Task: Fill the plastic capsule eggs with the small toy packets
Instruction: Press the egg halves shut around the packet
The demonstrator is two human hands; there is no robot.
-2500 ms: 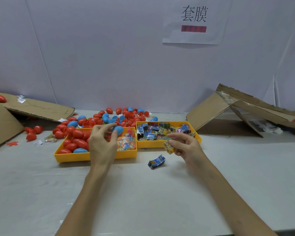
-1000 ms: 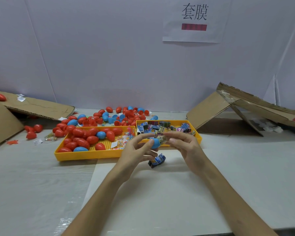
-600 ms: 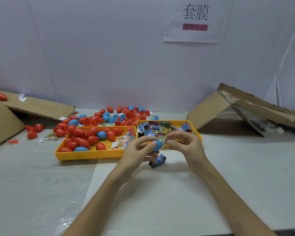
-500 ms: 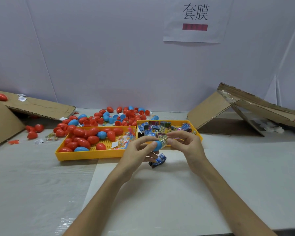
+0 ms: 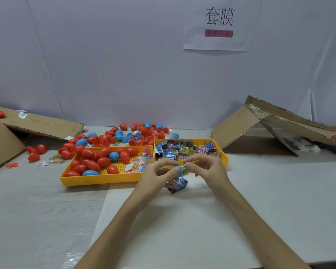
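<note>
**Centre of frame, nearest the viewer.** The left hand [image 5: 155, 176] and right hand [image 5: 208, 169] meet just above the white counter [image 5: 182, 230], bringing a yellow-green toy packet [image 5: 184, 168] to a blue capsule egg [image 5: 176, 170].

**Probable hazard.** The packet looks about as wide as the egg's mouth. A skewed push could crumple it against the rim, or let the smooth shell slip sideways out of the fingers and roll away.

**Left grip.** Thumb and fingers are curled around the egg.

**Right grip.** Thumb and forefinger pinch the packet, and the other fingers are loosely bent. Whether the packet has entered the shell cannot be told.

**Just below the hands.** A blue spare packet [image 5: 179, 185] lies on the counter.

**Beyond.** The left yellow tray [image 5: 97, 180] holds red and blue eggs. The right yellow tray [image 5: 224, 157], just beside it, holds packets.

**Farther back.** Loose eggs [image 5: 142, 133] lie scattered before the wall, with a cardboard sheet [image 5: 43, 125] at mid-left.
</note>
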